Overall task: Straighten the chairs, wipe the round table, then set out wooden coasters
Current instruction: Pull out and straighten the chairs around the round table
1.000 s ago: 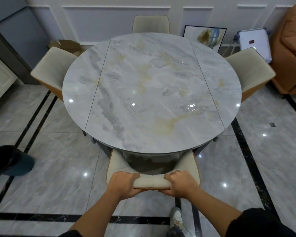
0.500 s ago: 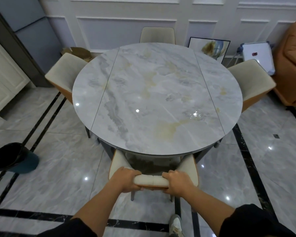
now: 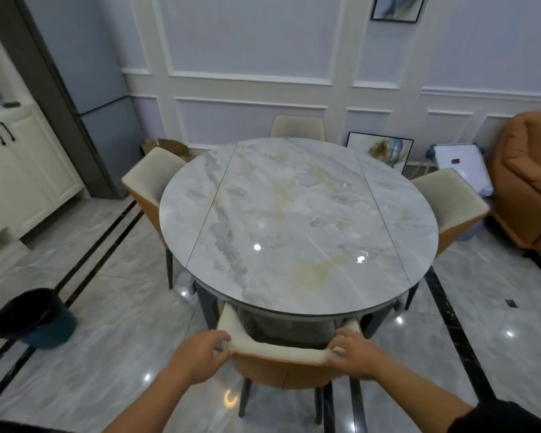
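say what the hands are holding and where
The near chair, by its backrest's top edge: left hand at one end, right hand at the other.

One wide-angle camera is sitting on the person's head, looking forward and down from standing height across the round table [image 3: 297,220] toward the panelled wall [image 3: 250,51]. It is staying closest to the chair [image 3: 281,354] at the bottom of the frame, where the left hand [image 3: 200,351] and right hand [image 3: 353,354] are coming in from below, near the lens. This single view is taking in the whole tabletop, and the lens is bowing the floor [image 3: 107,323] lines outward at the sides
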